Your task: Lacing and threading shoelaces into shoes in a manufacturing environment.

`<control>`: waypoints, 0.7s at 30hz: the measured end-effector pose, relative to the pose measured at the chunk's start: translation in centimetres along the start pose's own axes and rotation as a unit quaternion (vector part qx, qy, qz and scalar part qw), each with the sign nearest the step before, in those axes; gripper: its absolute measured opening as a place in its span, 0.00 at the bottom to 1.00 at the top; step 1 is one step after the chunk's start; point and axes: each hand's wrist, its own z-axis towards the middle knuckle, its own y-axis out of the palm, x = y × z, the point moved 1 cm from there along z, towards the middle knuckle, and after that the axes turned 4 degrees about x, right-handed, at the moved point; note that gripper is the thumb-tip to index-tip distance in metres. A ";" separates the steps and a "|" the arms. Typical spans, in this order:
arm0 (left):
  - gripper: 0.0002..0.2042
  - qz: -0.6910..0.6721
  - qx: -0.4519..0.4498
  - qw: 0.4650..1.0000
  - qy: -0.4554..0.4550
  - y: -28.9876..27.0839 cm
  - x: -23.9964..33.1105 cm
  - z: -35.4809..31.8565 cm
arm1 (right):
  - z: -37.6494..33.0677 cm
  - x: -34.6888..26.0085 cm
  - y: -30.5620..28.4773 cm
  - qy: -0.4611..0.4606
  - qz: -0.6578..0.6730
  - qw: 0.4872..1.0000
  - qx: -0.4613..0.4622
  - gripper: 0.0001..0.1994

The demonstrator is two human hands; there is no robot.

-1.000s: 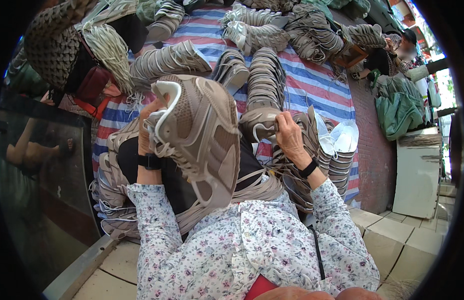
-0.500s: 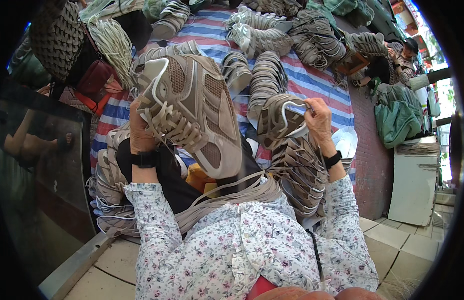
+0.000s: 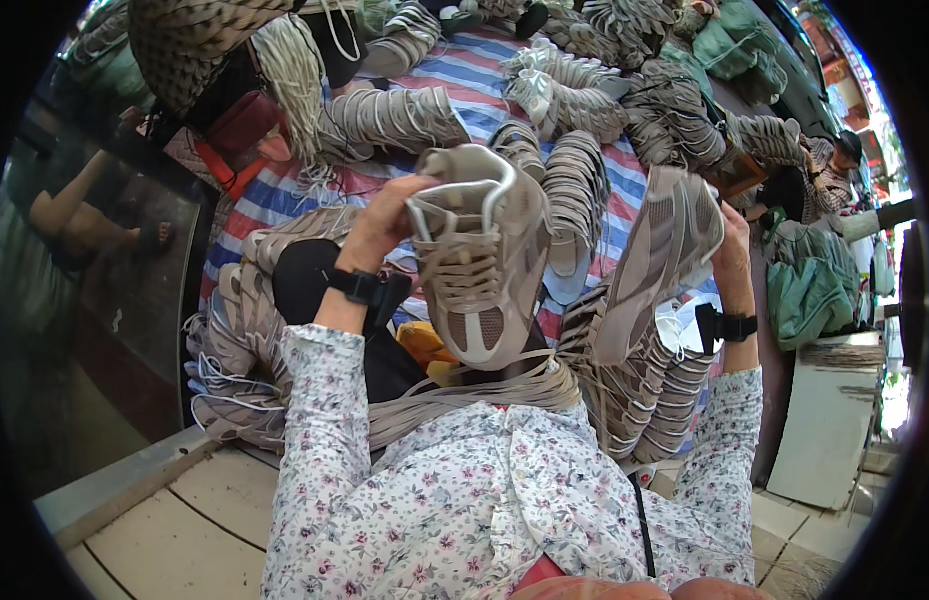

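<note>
My left hand (image 3: 385, 222) grips the collar of a taupe laced shoe upper (image 3: 515, 240), held toe down in front of my lap. Its flat laces are threaded across the tongue, and a white lining edges its opening. On the right, my right hand (image 3: 733, 248) is closed on the edge of a second taupe shoe upper (image 3: 650, 275), which hangs side-on with mesh panels showing; some fingers are behind it. Across my lap lies a bundle of loose beige laces (image 3: 475, 398).
Nested stacks of shoe uppers stand close on my left (image 3: 247, 330) and right (image 3: 675, 400). More rows lie on the striped sheet (image 3: 485, 75). A hank of pale laces (image 3: 290, 80) hangs at far left; green sacks (image 3: 810, 285) and a seated person (image 3: 830, 170) are at right.
The laced upper has turned from slanted to nearly upright, toe down. My right hand has moved right, bringing its upper up beside the stack with its side showing. The head view has shifted slightly.
</note>
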 end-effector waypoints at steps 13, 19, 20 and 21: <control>0.13 -0.153 0.058 0.921 -0.352 3.7 -1.6 1.6 | 4.6 -0.6 20.2 -0.038 -0.250 0.955 -0.157 0.04; 0.12 -0.159 0.087 0.930 -0.319 2.2 -5.5 0.7 | 5.4 3.3 21.8 -0.022 -0.361 0.909 -0.205 0.09; 0.11 -0.151 0.065 0.934 -0.316 1.7 -5.6 0.9 | 5.5 3.7 21.7 -0.017 -0.362 0.908 -0.209 0.09; 0.12 -0.160 0.046 0.930 -0.326 1.2 -5.9 1.1 | 5.7 4.2 21.2 -0.013 -0.355 0.914 -0.195 0.09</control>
